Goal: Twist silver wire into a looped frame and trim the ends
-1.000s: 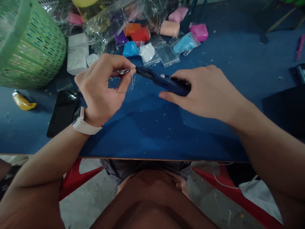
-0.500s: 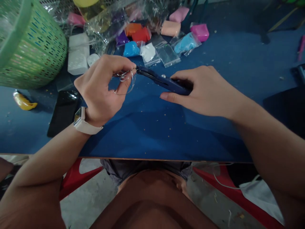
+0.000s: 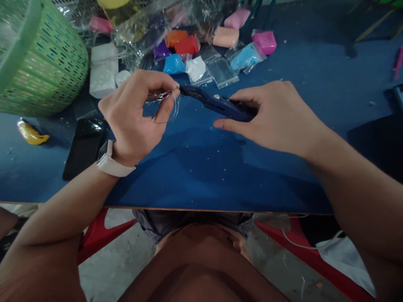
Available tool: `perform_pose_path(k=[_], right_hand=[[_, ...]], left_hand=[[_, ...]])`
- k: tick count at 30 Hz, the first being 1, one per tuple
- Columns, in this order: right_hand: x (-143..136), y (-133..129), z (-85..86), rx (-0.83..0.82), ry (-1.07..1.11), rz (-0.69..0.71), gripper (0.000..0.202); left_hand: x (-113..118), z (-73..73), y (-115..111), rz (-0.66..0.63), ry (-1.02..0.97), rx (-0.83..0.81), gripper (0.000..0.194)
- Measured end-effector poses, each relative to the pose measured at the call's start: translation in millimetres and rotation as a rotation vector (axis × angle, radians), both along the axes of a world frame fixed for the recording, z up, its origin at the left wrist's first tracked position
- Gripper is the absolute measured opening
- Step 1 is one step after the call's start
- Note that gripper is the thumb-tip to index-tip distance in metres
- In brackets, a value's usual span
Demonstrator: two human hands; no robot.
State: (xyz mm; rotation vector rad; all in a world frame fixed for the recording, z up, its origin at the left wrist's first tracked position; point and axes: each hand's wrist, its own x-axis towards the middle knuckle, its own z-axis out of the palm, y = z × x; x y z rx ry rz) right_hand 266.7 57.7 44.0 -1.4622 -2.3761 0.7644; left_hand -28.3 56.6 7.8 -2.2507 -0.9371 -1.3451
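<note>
Loops of thin wire (image 3: 163, 95) are hanging from the left hand (image 3: 129, 111), which is pinching them tightly above the table (image 3: 189, 180). Just beside its fingertips is the tip of a dark blue tool (image 3: 225, 107); the right hand (image 3: 278, 115) is loosely gripping its handles. Wire-working seems in hand, calling for a steady pinch and clear fingertips. No brands, labels or writing are showing legibly.

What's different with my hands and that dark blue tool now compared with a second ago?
Only a little: the right hand and the handle end of the dark blue tool have shifted slightly right and away from the body. Nothing was newly grasped or let go. The left hand still pinches the thin wire at the tool's tip; the green basket and phone stayed put.
</note>
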Motion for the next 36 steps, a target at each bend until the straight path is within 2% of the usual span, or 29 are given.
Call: perform_pose_path(k=[3, 10, 16, 22, 28, 31, 36], right_hand=[[0, 2, -1.4, 0.076, -0.02, -0.018, 0.043], [2, 4, -4.1, -0.07, 0.064, 0.047, 0.053], [-1, -1, -3.4, -0.055, 0.053, 0.059, 0.063], [-2, 0, -2.5, -0.044, 0.041, 0.041, 0.061], [-2, -1, -1.0, -0.049, 0.034, 0.042, 0.053], [-3, -2, 0.5, -0.027, 0.013, 0.026, 0.05], [-5, -5, 2.6, 0.017, -0.04, -0.033, 0.052]], left_hand=[[1, -1.1, -1, 0.001, -0.017, -0.005, 0.01], [8, -1.1, -1, 0.002, -0.101, 0.028, 0.007], [9, -0.2, -3, 0.007, -0.083, 0.0, 0.003], [8, -0.3, -1, -0.038, -0.059, 0.04, 0.007], [5, -0.8, 2, 0.001, 0.046, 0.117, 0.012], [3, -0.9, 4, -0.031, 0.093, 0.168, 0.013], [-2, 2.9, 0, -0.014, 0.206, 0.099, 0.022]])
